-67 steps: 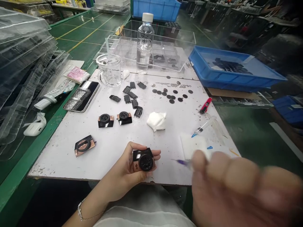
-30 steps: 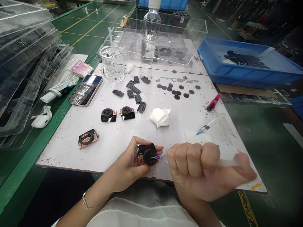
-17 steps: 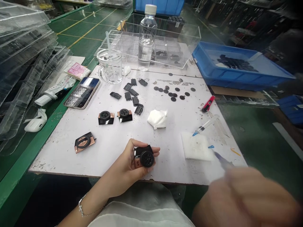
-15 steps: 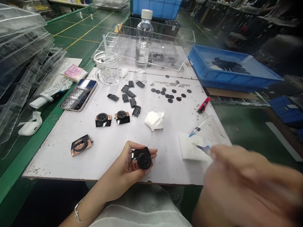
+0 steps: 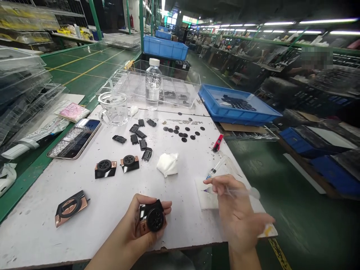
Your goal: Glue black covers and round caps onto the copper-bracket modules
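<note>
My left hand (image 5: 137,228) grips a black-and-copper part with a black wheel (image 5: 155,219) facing up, near the table's front edge. At the right, my right hand (image 5: 236,213) is spread, palm partly up, over a white pad (image 5: 206,200). A purple-tipped syringe (image 5: 229,192) lies behind its fingers; the hand is not closed round it. Another syringe with a blue tip (image 5: 215,168) rests just beyond. Two similar wheeled parts (image 5: 104,167) (image 5: 129,162) stand left of a folded white tissue (image 5: 167,164). One more copper-and-black part with a ring (image 5: 71,207) lies front left.
Small black clips (image 5: 135,138) and black discs (image 5: 184,135) are scattered mid-table. A red cutter (image 5: 218,143) lies right. Behind are a glass mug (image 5: 114,108), a bottle (image 5: 152,86) and a clear divided tray (image 5: 180,90). A phone (image 5: 74,138) is left, a blue bin (image 5: 236,105) right.
My right hand has opened from its hold on the syringe, and its fingers are now spread. The view has tilted up. My left hand still holds the wheeled part.
</note>
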Demonstrator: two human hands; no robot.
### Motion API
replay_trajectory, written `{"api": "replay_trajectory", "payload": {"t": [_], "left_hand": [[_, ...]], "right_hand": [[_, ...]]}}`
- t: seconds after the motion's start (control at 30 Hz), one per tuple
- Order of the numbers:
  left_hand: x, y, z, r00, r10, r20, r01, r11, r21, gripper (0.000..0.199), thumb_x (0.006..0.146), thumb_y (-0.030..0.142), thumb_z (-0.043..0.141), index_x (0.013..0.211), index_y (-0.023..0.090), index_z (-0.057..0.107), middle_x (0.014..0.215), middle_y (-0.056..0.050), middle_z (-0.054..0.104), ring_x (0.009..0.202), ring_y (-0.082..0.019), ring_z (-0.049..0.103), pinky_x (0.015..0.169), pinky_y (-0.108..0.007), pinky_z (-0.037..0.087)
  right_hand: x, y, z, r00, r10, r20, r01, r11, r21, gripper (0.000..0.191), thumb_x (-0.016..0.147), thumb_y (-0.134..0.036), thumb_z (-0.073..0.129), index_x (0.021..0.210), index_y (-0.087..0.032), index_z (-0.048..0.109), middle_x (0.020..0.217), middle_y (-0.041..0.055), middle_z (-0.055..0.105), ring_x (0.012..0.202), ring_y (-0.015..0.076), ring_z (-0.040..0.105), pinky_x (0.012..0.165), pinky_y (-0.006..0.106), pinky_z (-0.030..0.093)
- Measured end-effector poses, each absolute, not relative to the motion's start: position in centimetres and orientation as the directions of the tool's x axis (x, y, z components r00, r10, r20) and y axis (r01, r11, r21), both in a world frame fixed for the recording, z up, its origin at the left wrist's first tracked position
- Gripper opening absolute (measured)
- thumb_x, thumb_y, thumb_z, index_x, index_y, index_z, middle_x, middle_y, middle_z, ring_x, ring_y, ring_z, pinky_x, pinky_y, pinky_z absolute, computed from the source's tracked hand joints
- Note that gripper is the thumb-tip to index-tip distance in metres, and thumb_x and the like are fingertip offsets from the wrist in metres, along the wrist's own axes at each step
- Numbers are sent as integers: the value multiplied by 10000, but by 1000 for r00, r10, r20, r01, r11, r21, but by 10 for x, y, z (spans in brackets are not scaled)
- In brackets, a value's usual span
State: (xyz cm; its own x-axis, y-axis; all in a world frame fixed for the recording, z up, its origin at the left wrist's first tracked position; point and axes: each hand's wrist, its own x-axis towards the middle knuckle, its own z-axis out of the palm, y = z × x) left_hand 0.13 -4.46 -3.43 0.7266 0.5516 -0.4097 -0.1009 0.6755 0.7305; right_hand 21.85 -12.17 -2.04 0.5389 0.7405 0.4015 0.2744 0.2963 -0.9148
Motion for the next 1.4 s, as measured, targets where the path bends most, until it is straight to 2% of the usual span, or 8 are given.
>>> {"api": "replay_trajectory", "payload": {"t": [0.27, 0.37, 0.43, 0.5, 0.6, 0.7, 1.1, 1.4], "left_hand": [[1, -44, -46, 738, 538, -408, -121, 700, 704, 445, 712, 242, 837, 1013, 238, 509, 1296, -154, 639, 1198, -267, 606, 944, -386, 493], [1, -44, -48, 749, 525, -405, -129, 715, 688, 458, 706, 255, 841, 1013, 240, 501, 1300, -161, 633, 1193, -268, 608, 951, -400, 488], [1, -44, -48, 747, 534, -396, -126, 699, 704, 449, 712, 272, 835, 1013, 234, 504, 1300, -172, 628, 1225, -282, 583, 982, -418, 468], [2, -44, -48, 748, 543, -382, -125, 680, 722, 442, 715, 279, 831, 1016, 235, 510, 1297, -172, 630, 1244, -294, 568, 1009, -438, 446], [3, -44, -48, 750, 560, -352, -137, 652, 746, 429, 725, 289, 822, 1022, 238, 515, 1297, -170, 632, 1240, -298, 570, 1036, -463, 415], [3, -44, -50, 748, 577, -326, -153, 629, 762, 428, 730, 294, 820, 1022, 231, 513, 1291, -180, 633, 1229, -291, 578, 1029, -456, 414], [7, -42, -54, 775, 565, -281, -195, 638, 744, 504, 684, 294, 856, 1023, 239, 486, 1290, -177, 626, 1150, -273, 622, 916, -382, 478], [7, -42, -36, 759, 552, -346, -149, 665, 732, 493, 702, 302, 843, 1013, 235, 466, 1290, -164, 626, 1168, -258, 607, 956, -393, 451]], "right_hand": [[251, -129, 1, 462, 864, 201, 282, 72, -957, 964, 745, -858, -32, 1358, -335, 498, 1168, 72, 582, 1183, 302, 513, 1077, 504, 364], [292, -106, 32, 462, 830, 313, 397, 122, -910, 698, 921, -728, 85, 1373, -342, 450, 1261, 56, 583, 1248, 272, 506, 1096, 498, 361], [318, -76, 44, 440, 847, 299, 651, -72, -756, 430, 994, -552, 359, 1329, -316, 486, 1240, 57, 614, 1194, 266, 555, 1043, 477, 420], [337, -40, 44, 298, 938, 178, 820, -157, -550, 335, 987, -419, 453, 1256, -260, 572, 1257, 82, 623, 1162, 282, 574, 1003, 474, 452], [348, 15, 29, 167, 981, 94, 877, -104, -470, 247, 923, -240, 587, 1154, -181, 652, 1270, 131, 616, 1205, 288, 545, 1076, 473, 384], [348, 59, 12, 67, 996, 59, 900, -35, -435, 239, 930, -269, 618, 1150, -177, 635, 1292, 105, 585, 1208, 261, 534, 1059, 511, 395], [319, 99, 13, 122, 989, 79, 787, -47, -615, 236, 953, -342, 597, 1054, -131, 623, 991, 41, 638, 809, 160, 639, 711, 321, 566], [331, 3, 89, 373, 874, 312, 670, -20, -742, 244, 959, -306, 527, 1011, -141, 699, 802, 6, 643, 747, 137, 641, 751, 286, 522]]}}
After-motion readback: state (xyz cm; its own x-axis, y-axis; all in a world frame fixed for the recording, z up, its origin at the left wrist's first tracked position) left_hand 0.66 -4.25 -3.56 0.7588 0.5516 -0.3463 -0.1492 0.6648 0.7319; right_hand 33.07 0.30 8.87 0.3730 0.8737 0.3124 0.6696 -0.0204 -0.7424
